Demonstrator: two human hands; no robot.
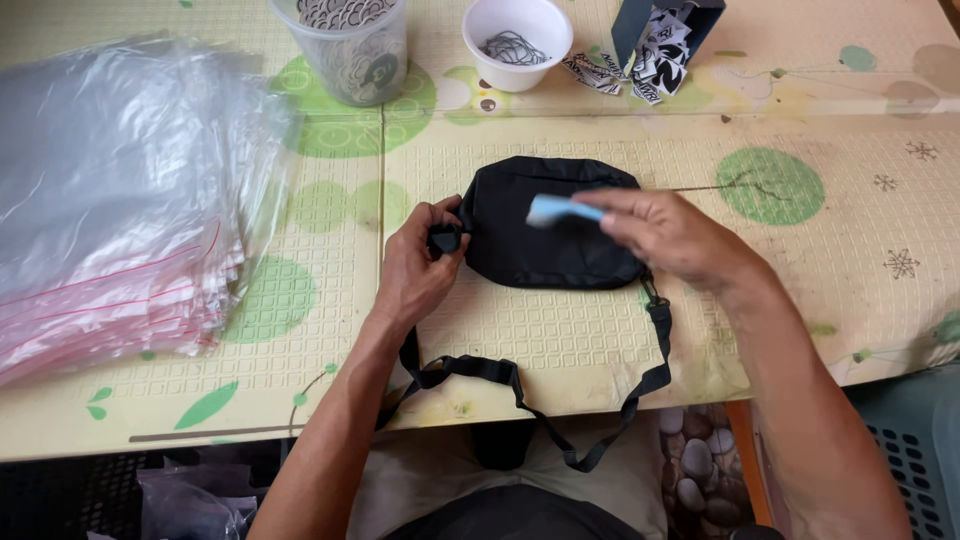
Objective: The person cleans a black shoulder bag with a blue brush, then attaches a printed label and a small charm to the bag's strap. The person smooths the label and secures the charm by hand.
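A small black pouch bag (535, 235) lies flat on the patterned table mat (700, 330). My left hand (418, 268) grips the bag's left end at its black buckle. Over the bag hovers my right hand (672, 237), blurred, with a small light-blue piece (556, 210) pinched between its fingers. The bag's black strap (540, 400) runs from both ends and loops down over the table's near edge.
A thick stack of clear zip bags (120, 200) fills the left side. At the back stand a clear cup of printed pieces (350, 45), a white bowl with thin loops (517, 40) and a dark box with printed tags (660, 40).
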